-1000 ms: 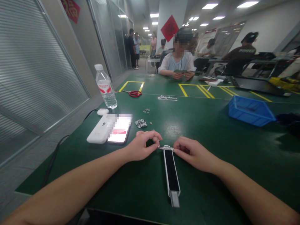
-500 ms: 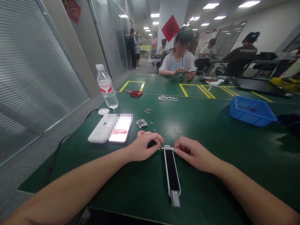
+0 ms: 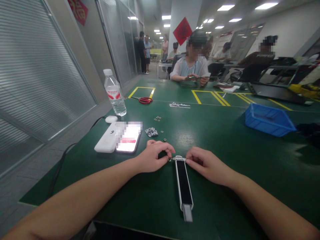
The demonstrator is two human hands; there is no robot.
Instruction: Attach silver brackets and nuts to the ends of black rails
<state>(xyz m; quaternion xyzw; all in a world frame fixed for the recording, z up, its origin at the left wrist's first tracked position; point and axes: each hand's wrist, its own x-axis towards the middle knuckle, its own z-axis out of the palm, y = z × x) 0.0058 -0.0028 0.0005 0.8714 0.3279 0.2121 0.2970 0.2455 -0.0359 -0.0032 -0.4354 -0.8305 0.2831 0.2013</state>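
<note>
A long black bar with a white frame [image 3: 184, 183] lies on the green table, a flat grey tab [image 3: 187, 213] sticking out at its near end. Across its far end runs a thin metal rod [image 3: 180, 159]. My left hand [image 3: 156, 155] is at the rod's left end, thumb and index finger close to a small ring [image 3: 169, 160]. On the right end of the rod, my right hand [image 3: 206, 164] pinches with thumb and fingertips. Small metal parts [image 3: 151, 132] and several loose rings [image 3: 157, 118] lie beyond my left hand.
Left on the table [image 3: 215, 130] are a white case [image 3: 105, 140], a lit phone [image 3: 128, 137] and a water bottle [image 3: 115, 95]. Farther back lie red scissors [image 3: 145, 100] and metal strips [image 3: 178, 105]. A blue bin [image 3: 270, 120] stands right; a person [image 3: 191, 66] sits opposite.
My left fingertips have shifted slightly off the rod's left end, and the small ring there shows more clearly. My right hand stays almost still.
</note>
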